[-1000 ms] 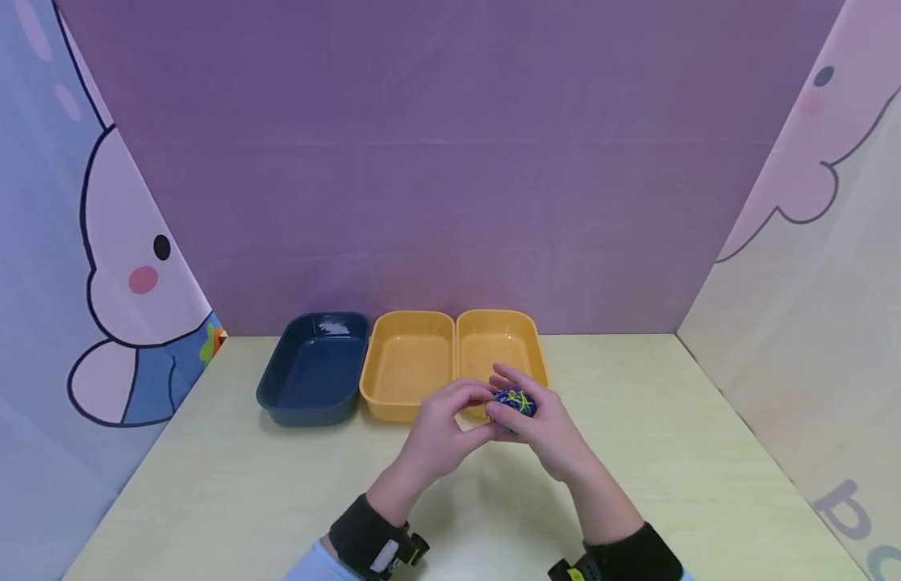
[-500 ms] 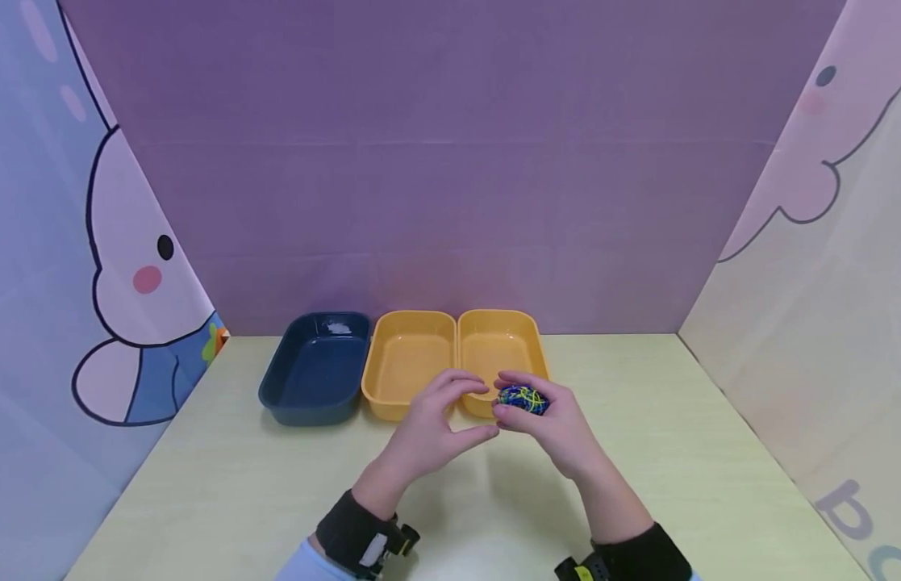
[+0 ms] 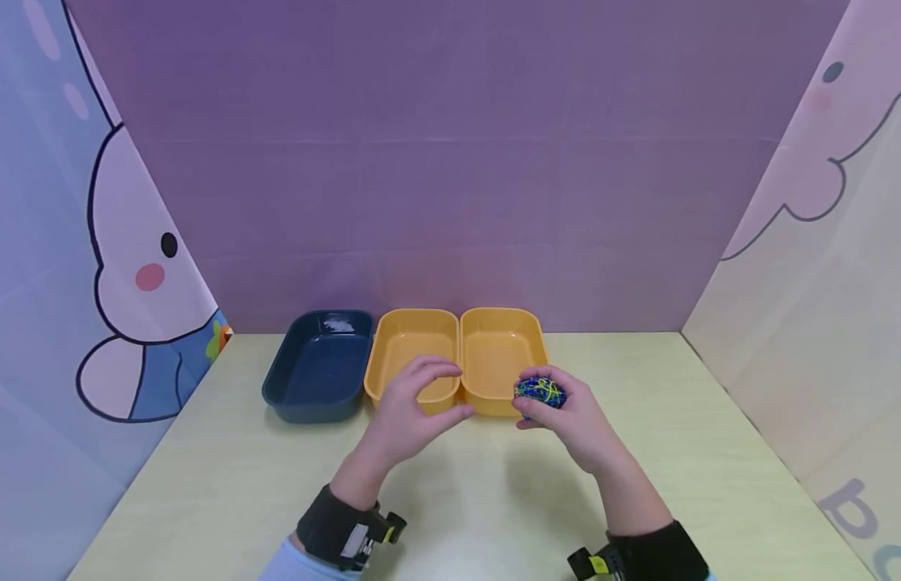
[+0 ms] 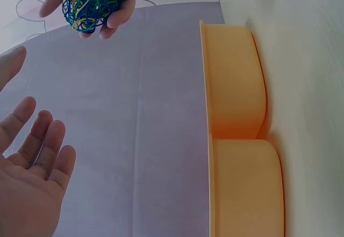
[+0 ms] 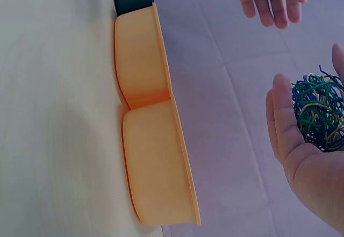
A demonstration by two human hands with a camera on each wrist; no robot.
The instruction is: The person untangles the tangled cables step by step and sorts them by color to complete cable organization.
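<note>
A ball of tangled blue, green and yellow strands [image 3: 540, 391] is in my right hand [image 3: 582, 421], raised above the table. Thumb and fingers curve round its sides, as the right wrist view shows with the strands [image 5: 321, 113] partly cut off by the frame edge. My left hand [image 3: 406, 410] hovers to the left of it, apart from the ball. Its fingers are spread and relaxed with nothing between them; the left wrist view shows the bare palm [image 4: 29, 196].
Two yellow trays [image 3: 412, 343] stand side by side at the back of the pale table [image 3: 639, 452], behind both hands. A dark blue tray [image 3: 317, 407] sits to their left. A purple backdrop [image 3: 450, 161] rises behind, with printed panels at both sides.
Both hands were at the ball one second ago. The left hand has since let go and moved left, while the right hand has carried the ball slightly right.
</note>
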